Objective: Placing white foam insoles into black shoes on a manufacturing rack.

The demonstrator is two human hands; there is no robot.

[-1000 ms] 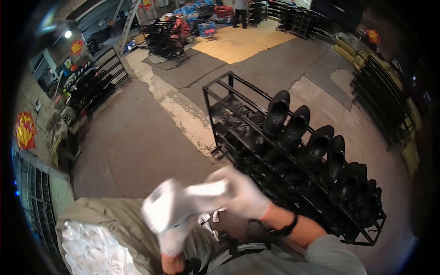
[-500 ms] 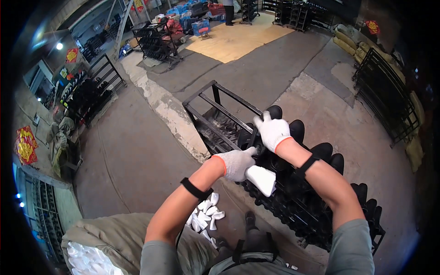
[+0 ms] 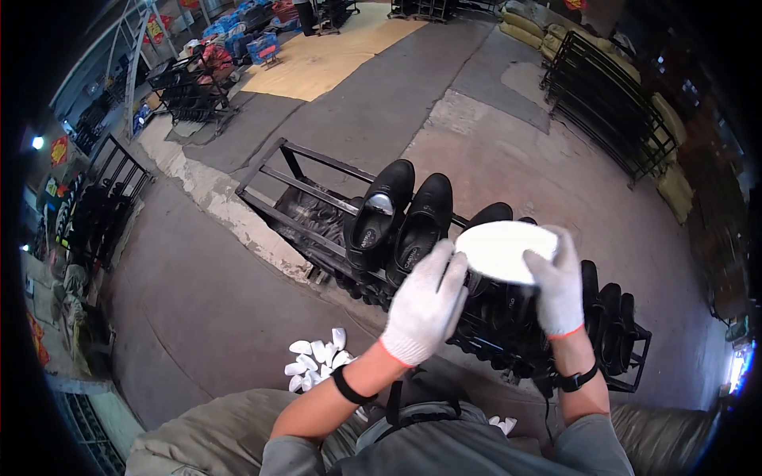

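My right hand (image 3: 560, 289), in a white knit glove with an orange cuff, grips a smooth white shoe insert (image 3: 498, 250) by its right end. Beside the insert's left end is my left hand (image 3: 425, 308), gloved alike, its fingers stretched out; whether they touch the insert is unclear. Just beyond the left hand, a black shoe (image 3: 424, 226) stands on a black metal rack (image 3: 270, 211). Left of it, another black shoe (image 3: 390, 198) has something pale inside its opening. More black shoes along the rack are partly hidden behind my hands.
White inserts (image 3: 319, 351) lie heaped on the floor by the rack. A greenish-brown sack (image 3: 198, 432) lies at the lower left. Another shoe rack (image 3: 190, 87) stands at the far left, and black frames (image 3: 611, 107) lean near yellowish sacks (image 3: 520, 36) at the far right.
The view has swung right. My hands have drawn back from a shoe by the rack's left end. The white insert, earlier beside my left hand, is now raised in my right.
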